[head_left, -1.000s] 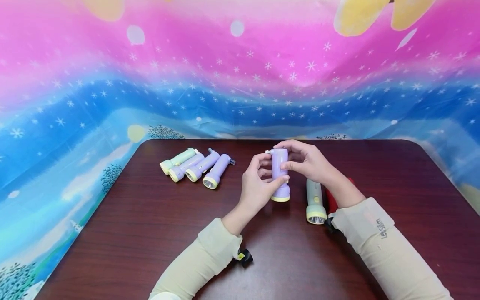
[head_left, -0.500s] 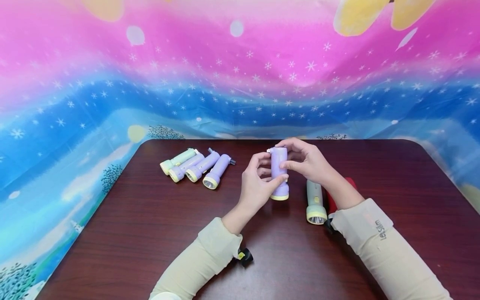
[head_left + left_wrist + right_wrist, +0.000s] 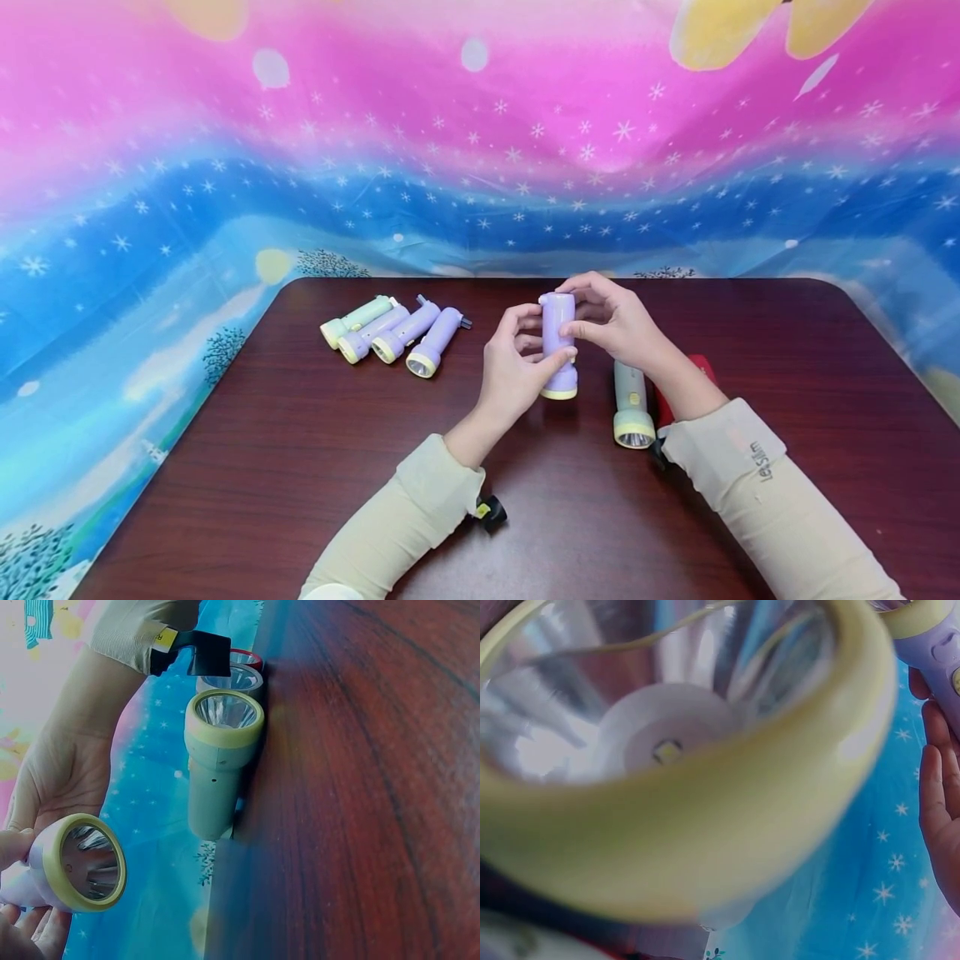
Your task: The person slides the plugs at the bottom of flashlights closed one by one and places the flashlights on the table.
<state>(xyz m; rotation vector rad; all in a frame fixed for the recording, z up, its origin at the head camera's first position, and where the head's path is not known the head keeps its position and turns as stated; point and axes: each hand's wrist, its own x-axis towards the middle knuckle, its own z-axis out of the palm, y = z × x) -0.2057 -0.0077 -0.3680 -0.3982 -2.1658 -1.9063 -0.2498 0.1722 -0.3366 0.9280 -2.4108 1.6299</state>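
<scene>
A lilac flashlight (image 3: 557, 321) with a pale yellow rim is held between both hands over the middle of the table, lens end down. My left hand (image 3: 513, 358) grips its lower part, thumb across the front near the switch. Higher up, my right hand (image 3: 622, 325) pinches the body, with its index finger over the tail end. A small lilac piece projects at the tail's left side; no metal prongs show there. In the left wrist view the held flashlight's lens (image 3: 94, 862) is visible. Finger parts behind the body are hidden.
Several flashlights lie at the left, one mint (image 3: 360, 317) and others lilac (image 3: 438, 337), some with plugs out. Near my right forearm are a grey-green flashlight (image 3: 630, 400) and a partly hidden red one (image 3: 703, 367). A yellow-rimmed flashlight head (image 3: 742, 817) fills the right wrist view, blurred.
The plug prongs that stuck out left of the held flashlight's tail no longer show. The flashlight has risen slightly in both hands, and my right index finger sits a bit higher.
</scene>
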